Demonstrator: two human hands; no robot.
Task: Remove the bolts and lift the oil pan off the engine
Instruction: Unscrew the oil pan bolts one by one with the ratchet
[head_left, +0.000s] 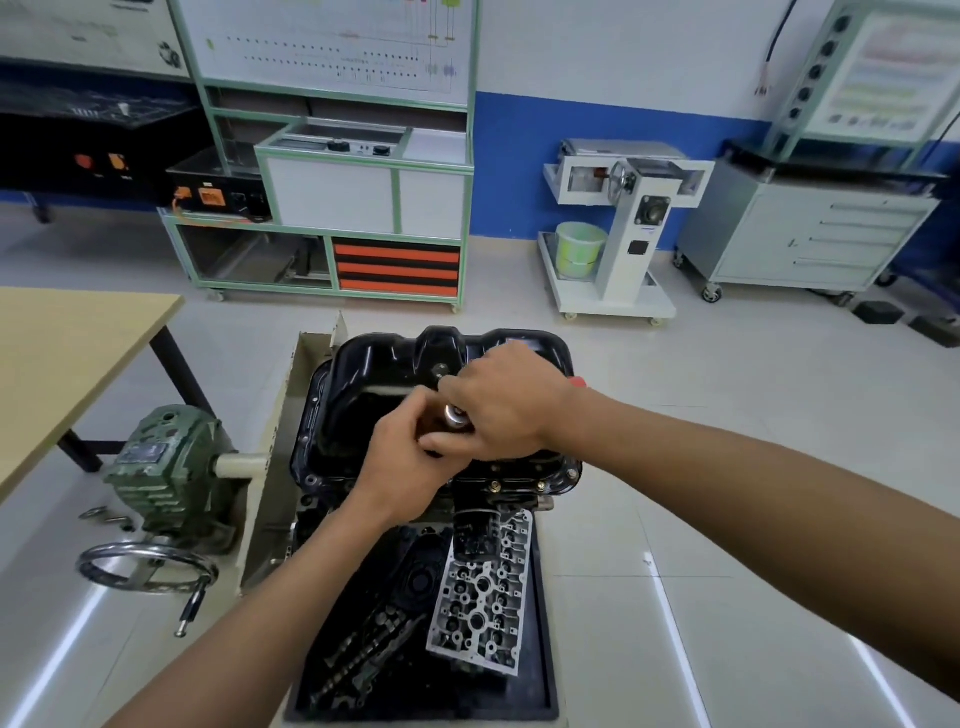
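Note:
A glossy black oil pan (384, 364) sits bottom-up on the engine (311, 519), which hangs on a stand. Brass-coloured bolts (494, 486) show along the pan's near flange. Both my hands meet over the middle of the pan. My right hand (506, 402) grips a tool with a red handle end (577, 383) sticking out past the wrist. A metal socket (457, 414) shows between the hands. My left hand (402, 467) has its fingers curled around the tool's socket end. What lies under the hands is hidden.
A black tray (540, 675) below the engine holds a camshaft (363, 649) and a silver cylinder-head part (483, 587). A green gearbox (166, 467) with a chrome handwheel (145, 566) is at left. A wooden table (67, 358) stands far left. Cabinets line the back wall.

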